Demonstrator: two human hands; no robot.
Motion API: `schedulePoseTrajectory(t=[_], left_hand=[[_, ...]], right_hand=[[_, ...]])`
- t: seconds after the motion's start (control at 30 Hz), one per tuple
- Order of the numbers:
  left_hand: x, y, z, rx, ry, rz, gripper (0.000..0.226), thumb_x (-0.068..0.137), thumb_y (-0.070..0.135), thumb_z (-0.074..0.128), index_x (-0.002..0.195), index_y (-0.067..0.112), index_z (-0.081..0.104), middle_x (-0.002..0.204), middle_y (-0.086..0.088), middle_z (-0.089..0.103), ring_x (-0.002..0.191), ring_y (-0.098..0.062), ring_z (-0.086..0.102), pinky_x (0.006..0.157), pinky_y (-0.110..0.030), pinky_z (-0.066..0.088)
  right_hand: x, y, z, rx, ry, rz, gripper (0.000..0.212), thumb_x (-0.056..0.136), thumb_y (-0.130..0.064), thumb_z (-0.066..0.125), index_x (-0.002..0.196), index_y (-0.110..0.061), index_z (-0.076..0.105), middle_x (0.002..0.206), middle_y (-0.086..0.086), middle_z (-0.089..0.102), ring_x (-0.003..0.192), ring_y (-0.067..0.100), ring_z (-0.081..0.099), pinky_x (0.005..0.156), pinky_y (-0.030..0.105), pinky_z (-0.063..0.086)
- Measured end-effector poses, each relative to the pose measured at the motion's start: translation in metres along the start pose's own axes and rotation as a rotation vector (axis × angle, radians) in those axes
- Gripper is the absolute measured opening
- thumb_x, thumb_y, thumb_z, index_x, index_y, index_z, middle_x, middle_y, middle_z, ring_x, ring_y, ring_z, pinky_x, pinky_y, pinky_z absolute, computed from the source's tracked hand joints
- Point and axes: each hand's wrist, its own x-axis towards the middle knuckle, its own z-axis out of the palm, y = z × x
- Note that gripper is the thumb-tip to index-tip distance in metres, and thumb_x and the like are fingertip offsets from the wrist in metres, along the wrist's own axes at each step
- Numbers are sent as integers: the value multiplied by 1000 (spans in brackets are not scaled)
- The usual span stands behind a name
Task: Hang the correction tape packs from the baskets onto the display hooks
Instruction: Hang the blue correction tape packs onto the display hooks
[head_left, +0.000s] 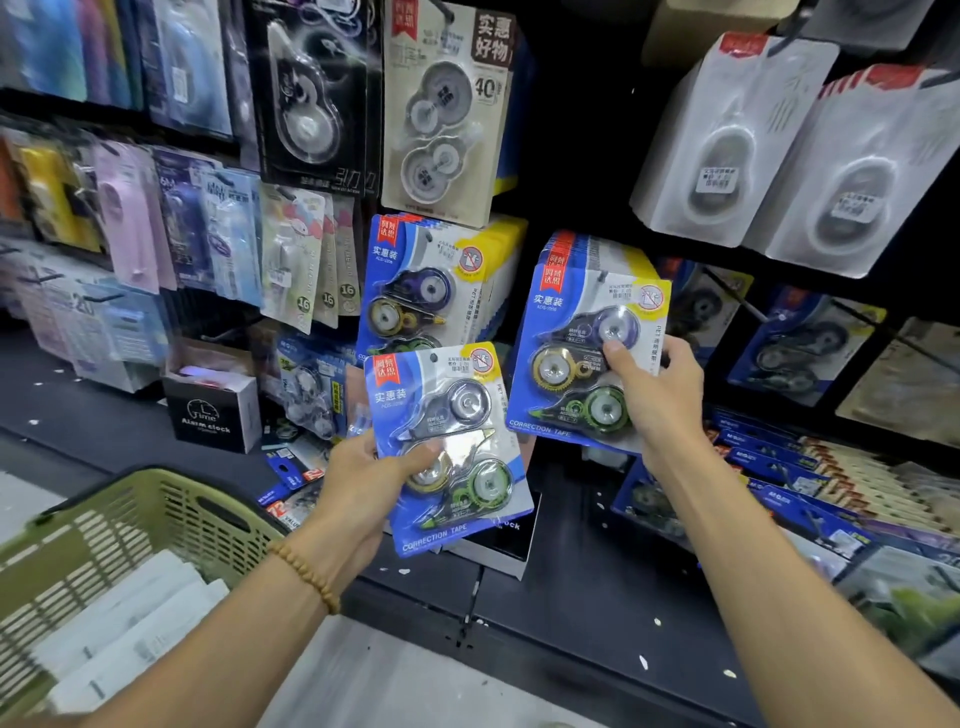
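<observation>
pack in my right hand: I'm holding a blue correction tape pack (584, 358) up against the stack already hanging on its hook (597, 260); whether the hang hole is on the hook yet I can't tell, the top is hiding it.
right hand: my right hand (657, 389) is gripping that pack at its right edge, thumb curled over the front blister, fingers going behind the card.
pack in my left hand: I'm carrying a second, same-design pack (449, 447) lower down, tilting a bit, well clear of any hook.
left hand: my left hand (363, 483) is pinching it from the left side, thumb lying across the clear plastic.
how I'd do this bit: I'm thinking keep the card square to the hook, line the hole up with the tip, then slide it straight back till it's sitting flush with the stack. Gripping the edge, not the blister, should stop it twisting.
neighbour stack: another bunch of the same packs (415, 291) is hanging just left, so the spare could go either way.
basket: the green basket (171, 514) is sitting at lower left, with white packs lying in it.
further out: an alarm clock box (210, 410) is sitting on the dark shelf.
</observation>
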Motion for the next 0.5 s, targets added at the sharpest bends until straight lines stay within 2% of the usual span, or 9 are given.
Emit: schedulePoseTrajectory(t=[0.17,0.23,0.33,0.43,0.5], left_hand=[[-1,0,-6,-2,14,15,14,86,1,73,100,2,71,90,-10,78,72,-21,75,59,-32,60],[-2,0,-8,3,5,15,16,87,2,73,102,4,71,91,-8,79,74,-22,75,62,-33,60],[-2,3,-11,-6,-28,8,17,88,2,71,104,5,72,96,-11,79,81,-26,76,69,-37,60],[-3,4,-10,-9,-55,5,18,89,2,70,106,2,71,100,-14,78,86,-29,75,75,-40,61],[-4,3,-8,-6,-75,7,19,90,3,69,108,1,71,101,-15,77,88,-29,75,74,-39,62]], right_hand=[[21,10,12,-66,5,9,26,97,-34,65,115,-21,52,109,-4,61,106,21,60,82,34,46],[25,15,15,-84,-47,3,25,100,-34,60,118,-21,49,115,-2,59,109,21,58,85,34,44],[26,24,16,-102,-103,56,36,101,-38,58,127,-15,50,115,-4,58,113,20,56,92,35,44],[17,33,11,-174,32,77,37,96,-45,63,118,-17,50,102,-6,57,105,21,57,89,39,47],[2,33,7,-225,166,-3,31,95,-43,63,112,-21,51,106,-1,59,105,24,58,91,41,48]])
